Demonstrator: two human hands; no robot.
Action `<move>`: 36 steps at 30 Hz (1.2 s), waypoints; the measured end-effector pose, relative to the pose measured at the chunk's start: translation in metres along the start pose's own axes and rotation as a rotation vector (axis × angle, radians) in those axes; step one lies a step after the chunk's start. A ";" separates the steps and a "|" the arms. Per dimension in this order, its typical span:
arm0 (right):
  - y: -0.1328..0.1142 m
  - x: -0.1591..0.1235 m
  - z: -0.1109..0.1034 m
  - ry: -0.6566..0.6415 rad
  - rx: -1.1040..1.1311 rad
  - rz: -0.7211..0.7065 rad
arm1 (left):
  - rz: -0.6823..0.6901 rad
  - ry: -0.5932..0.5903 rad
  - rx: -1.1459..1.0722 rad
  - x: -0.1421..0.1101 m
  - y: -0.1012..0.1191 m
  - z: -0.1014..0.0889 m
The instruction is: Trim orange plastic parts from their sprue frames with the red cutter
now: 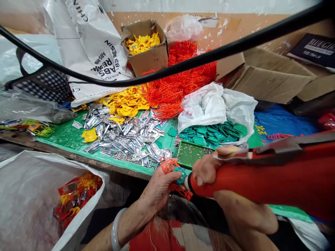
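Low in front of me, my left hand (pixel 157 190) pinches an orange-red plastic lattice piece (pixel 169 165) with a teal plastic part (pixel 180 175) lying on it. My right hand (pixel 238 211) is wrapped round a red electric screwdriver (pixel 251 172), which lies almost level. Its pale nose meets or nearly meets the teal part; the tip is hidden. Just beyond the hands is a green perforated tray (pixel 190 155) with small metal bits, probably screws. Loose shiny metal plates (pixel 131 134) spread to its left, and teal parts (pixel 209 134) are heaped behind it.
Yellow plastic pieces (pixel 125 101) and orange-red lattice pieces (pixel 180 80) pile up behind. A carton (pixel 149 61) holds more yellow pieces. A white sack (pixel 18 195) with assembled pieces stands lower left. A black cable (pixel 125 83) crosses the view. Open cardboard boxes (pixel 272 76) lie right.
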State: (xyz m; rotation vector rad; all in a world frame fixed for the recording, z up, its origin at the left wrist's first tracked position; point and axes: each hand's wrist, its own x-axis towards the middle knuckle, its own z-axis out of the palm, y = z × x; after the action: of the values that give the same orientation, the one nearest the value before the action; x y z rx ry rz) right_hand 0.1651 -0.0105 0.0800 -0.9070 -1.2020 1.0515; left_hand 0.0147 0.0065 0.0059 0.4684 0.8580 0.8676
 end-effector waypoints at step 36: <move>0.076 -0.035 -0.132 0.175 -1.584 0.508 | -0.104 -0.099 0.042 -0.007 0.017 -0.016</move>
State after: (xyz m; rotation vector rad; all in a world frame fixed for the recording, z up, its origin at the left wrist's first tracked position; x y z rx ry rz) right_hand 0.2828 -0.0233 -0.0217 -2.5365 -1.6037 0.1378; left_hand -0.0087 0.0112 0.0116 0.4948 0.8037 0.7269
